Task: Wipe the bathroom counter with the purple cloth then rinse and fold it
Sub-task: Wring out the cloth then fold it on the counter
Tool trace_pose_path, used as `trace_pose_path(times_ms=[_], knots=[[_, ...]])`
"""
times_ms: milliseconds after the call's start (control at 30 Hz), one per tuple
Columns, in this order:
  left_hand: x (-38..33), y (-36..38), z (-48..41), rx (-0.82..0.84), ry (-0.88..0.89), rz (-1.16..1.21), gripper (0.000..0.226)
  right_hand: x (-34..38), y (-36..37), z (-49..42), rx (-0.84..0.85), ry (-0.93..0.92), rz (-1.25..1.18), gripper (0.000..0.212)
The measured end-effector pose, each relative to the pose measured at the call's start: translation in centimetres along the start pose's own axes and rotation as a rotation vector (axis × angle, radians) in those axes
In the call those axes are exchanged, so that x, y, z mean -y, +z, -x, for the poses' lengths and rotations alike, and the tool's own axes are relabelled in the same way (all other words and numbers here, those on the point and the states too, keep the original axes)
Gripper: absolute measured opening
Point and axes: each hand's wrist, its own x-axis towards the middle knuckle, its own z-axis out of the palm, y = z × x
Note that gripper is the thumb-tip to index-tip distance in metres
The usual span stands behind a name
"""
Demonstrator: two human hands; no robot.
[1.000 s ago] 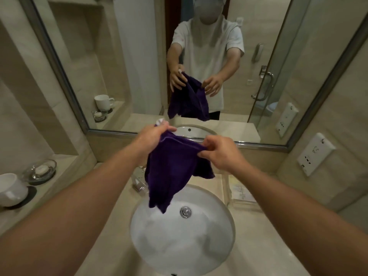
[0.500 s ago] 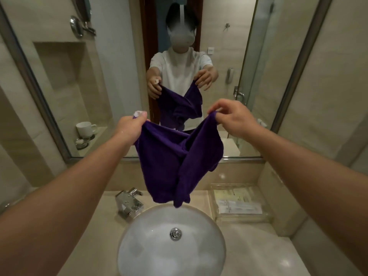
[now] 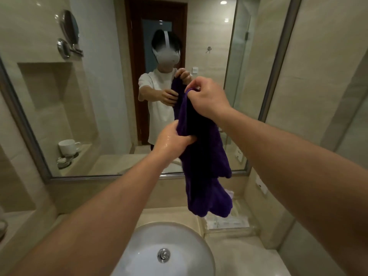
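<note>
The purple cloth [image 3: 203, 162] hangs lengthwise in the air above the beige counter [image 3: 249, 253] and to the right of the white sink basin [image 3: 191, 242]. My right hand [image 3: 209, 98] pinches its top end, held high in front of the mirror. Lower down, my left hand [image 3: 173, 140], wet and shiny, grips the cloth's left edge about a third of the way down. The cloth's bottom end dangles free over the counter's back right corner.
A clear tray [image 3: 229, 224] with white packets sits on the counter behind the sink, under the cloth. The wall mirror [image 3: 99, 96] reflects a person holding the cloth, a white mug and a round wall mirror. A tiled wall with a socket [image 3: 260, 186] closes the right side.
My right hand rose and kept the cloth's corner. My left hand let go of the other top corner, dropped lower and took the cloth's side, which now hangs lengthwise instead of spread. The view tilted up.
</note>
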Motion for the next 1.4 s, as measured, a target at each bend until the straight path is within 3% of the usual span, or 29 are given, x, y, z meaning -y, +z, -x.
trace_pose_path(times_ms=[100, 233, 333, 467, 733, 867, 933, 1033, 1100, 1200, 1333, 1400], knots=[[0.8, -2.4, -0.9, -0.097, -0.047, -0.004, 0.018, -2.2, -2.7, -0.1, 0.008, -0.116, 0.207, 0.014], [-1.3, -4.9, -2.1, -0.233, 0.108, -0.022, 0.026, -5.4, -4.8, 0.1, 0.087, -0.237, 0.402, 0.016], [-4.1, -4.4, -3.0, -0.346, 0.238, -0.118, 0.026, -6.5, -5.1, 0.7, 0.072, -0.281, 0.418, 0.016], [-6.2, -2.9, -4.1, -0.332, 0.326, -0.174, 0.024, -8.4, -6.0, 1.4, 0.068, -0.221, 0.400, 0.012], [-9.2, 0.4, -5.2, -0.316, 0.442, -0.101, 0.040, -8.3, -7.6, 1.4, 0.200, -0.024, 0.058, 0.013], [-12.2, 1.1, -6.0, -0.229, 0.483, -0.181, 0.048, -5.8, -7.8, 1.5, 0.309, -0.054, -0.376, 0.037], [-12.9, 0.8, -6.5, -0.165, 0.474, -0.266, 0.056, -5.2, -8.0, 1.6, 0.394, 0.040, -0.482, 0.042], [-12.3, -1.1, -6.9, -0.181, 0.451, -0.421, 0.072, -5.7, -7.6, 1.6, 0.515, 0.106, -0.356, 0.043], [-11.1, -2.6, -6.9, -0.150, 0.423, -0.530, 0.074, -5.9, -7.3, 1.7, 0.509, 0.172, -0.458, 0.038], [-7.7, -4.3, -6.6, -0.136, 0.302, -0.654, 0.053, -4.8, -6.7, 2.0, 0.489, 0.340, -0.654, 0.029], [-1.5, -5.1, -5.8, -0.266, 0.095, -0.538, 0.035, -3.5, -4.0, 1.9, 0.504, 0.554, -0.771, 0.038], [1.9, -4.2, -4.9, -0.251, -0.080, -0.449, 0.027, -3.3, -3.2, 1.8, 0.471, 0.603, -0.814, 0.040]])
